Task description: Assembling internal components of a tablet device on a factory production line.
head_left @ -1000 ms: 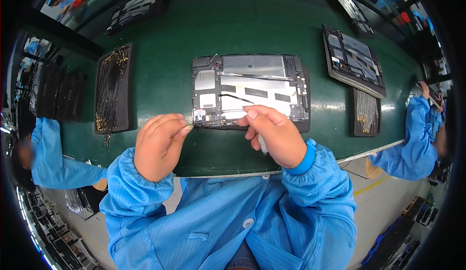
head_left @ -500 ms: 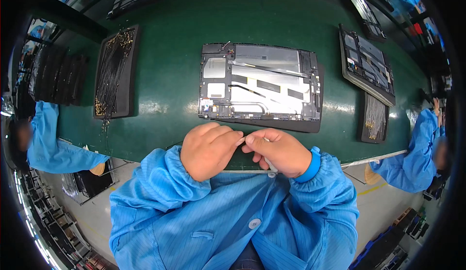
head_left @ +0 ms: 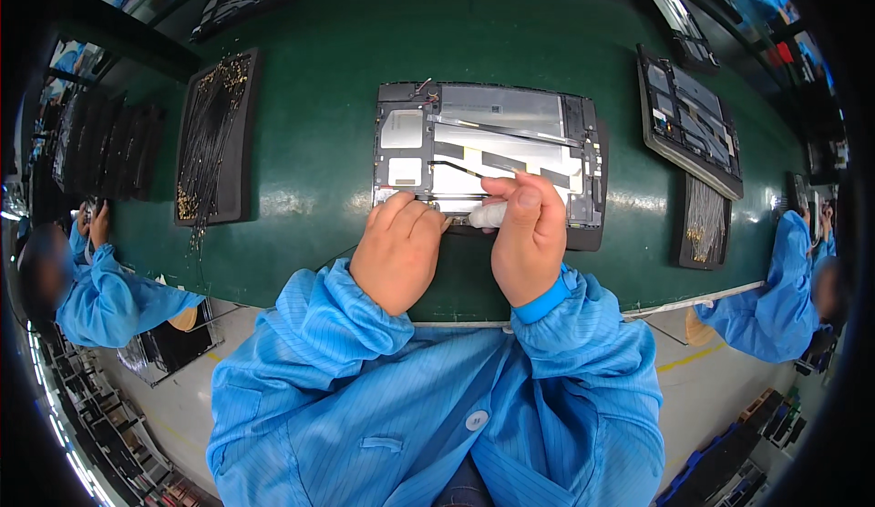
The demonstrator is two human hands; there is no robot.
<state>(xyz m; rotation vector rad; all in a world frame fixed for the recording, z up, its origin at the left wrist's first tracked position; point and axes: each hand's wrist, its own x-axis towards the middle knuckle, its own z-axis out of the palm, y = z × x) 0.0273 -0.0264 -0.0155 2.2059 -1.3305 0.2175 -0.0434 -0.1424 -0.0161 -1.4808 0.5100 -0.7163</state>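
On the green work surface [head_left: 319, 170], near its front edge at the middle, lies an opened flat screen device [head_left: 488, 156], back up: a grey rectangular panel in a dark frame, with small white rectangular labels on its left part. A second opened dark device [head_left: 688, 120] lies toward the right edge, possibly also a screen.

Bright blue antistatic smock with fine pinstripe weave, one white round button at chest centre. Gathered elastic cuffs on both sleeves. Plain blue band at wrist of right hand [head_left: 527, 234]. Left hand [head_left: 399, 250] bare, ungloved.
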